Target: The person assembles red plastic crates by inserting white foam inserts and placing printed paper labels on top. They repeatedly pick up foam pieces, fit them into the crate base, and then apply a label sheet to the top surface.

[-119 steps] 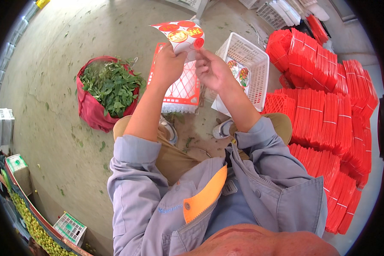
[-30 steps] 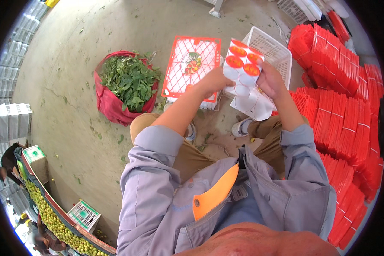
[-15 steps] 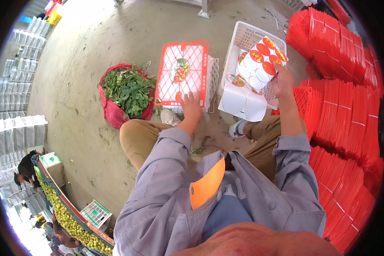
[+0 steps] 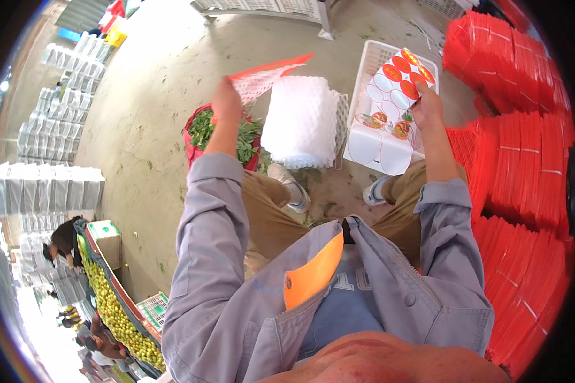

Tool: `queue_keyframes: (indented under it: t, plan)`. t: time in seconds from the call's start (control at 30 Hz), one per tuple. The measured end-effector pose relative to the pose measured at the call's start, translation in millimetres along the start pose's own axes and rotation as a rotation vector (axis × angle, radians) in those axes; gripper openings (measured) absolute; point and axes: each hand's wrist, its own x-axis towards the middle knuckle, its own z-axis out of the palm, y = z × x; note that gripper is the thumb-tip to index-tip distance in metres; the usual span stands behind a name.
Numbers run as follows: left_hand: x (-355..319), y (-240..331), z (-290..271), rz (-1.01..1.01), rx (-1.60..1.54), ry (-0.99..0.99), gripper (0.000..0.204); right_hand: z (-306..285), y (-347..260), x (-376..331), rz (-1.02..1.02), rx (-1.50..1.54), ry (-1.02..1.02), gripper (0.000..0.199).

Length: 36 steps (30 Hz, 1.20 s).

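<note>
Left hand [image 4: 227, 102]: closed on one red-edged white foam net sleeve [image 4: 262, 78], lifted above the red bag of green leaves [image 4: 220, 135]
Foam stack [image 4: 302, 120]: one pile, set on the floor between bag and basket
Right hand [image 4: 427, 105]: closed on one sticker sheet [image 4: 399, 78], held over the white basket [image 4: 370, 64]
Risk: the flimsy sleeve could be dropped into the leaves; stickers could be creased by the grip

You have one sticker sheet [image 4: 399, 76] in your right hand [image 4: 426, 105], one red tray [image 4: 265, 76] in your left hand [image 4: 227, 102], one white basket [image 4: 370, 70], and one bag of greens [image 4: 204, 131] far left.
</note>
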Motion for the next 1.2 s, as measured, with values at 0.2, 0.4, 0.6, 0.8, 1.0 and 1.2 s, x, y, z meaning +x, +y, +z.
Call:
queue_keyframes:
  t: [0.2,0.4,0.6,0.8,1.0,1.2]
  plan:
    - [-44,-140,-105,-0.325,-0.49,0.362,0.032,-29,13,38,0.038,0.135,-0.128,0.037]
    - [-328,-267,-139,-0.927,-1.651,0.573,0.035,-65,11,79,0.24,-0.06,-0.12,0.039]
    - [-626,-286,-114,-1.364,-1.718,0.926,0.03,-67,14,87,0.259,-0.111,0.024,0.037]
    - [-743,-253,-51,-1.887,-1.553,1.204,0.033,-70,22,99,0.313,-0.213,0.005,0.038]
    - [-741,-224,-17,-2.049,-1.483,1.054,0.04,-88,37,116,0.362,-0.266,0.04,0.038]
    - [-771,-217,-1,-2.109,-1.411,0.548,0.027,-91,33,84,0.375,-0.22,-0.024,0.041]
